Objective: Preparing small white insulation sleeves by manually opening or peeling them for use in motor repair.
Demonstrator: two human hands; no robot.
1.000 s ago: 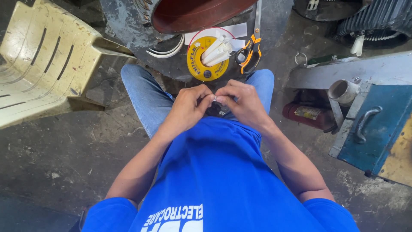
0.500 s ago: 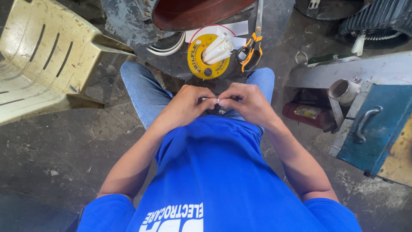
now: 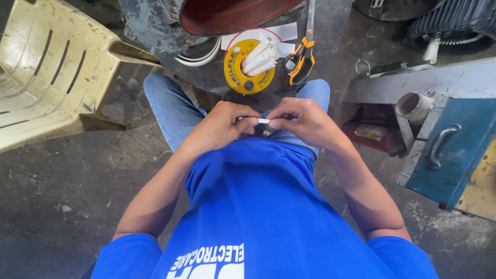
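While both hands, left point(image 3: 223, 125) and right point(image 3: 305, 121), pinch it, the thin flat white strip point(image 3: 263, 121) lies straight between them.

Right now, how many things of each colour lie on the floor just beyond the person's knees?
Yellow: 1, the tape reel
Orange and black: 1, the scissors
White: 3, the tubes lying on the reel
Total: 5

Bright daylight falls evenly from above, with soft shadows under the plastic chair point(image 3: 49, 77). The focus is sharp, and wide-angle distortion bends the edges.
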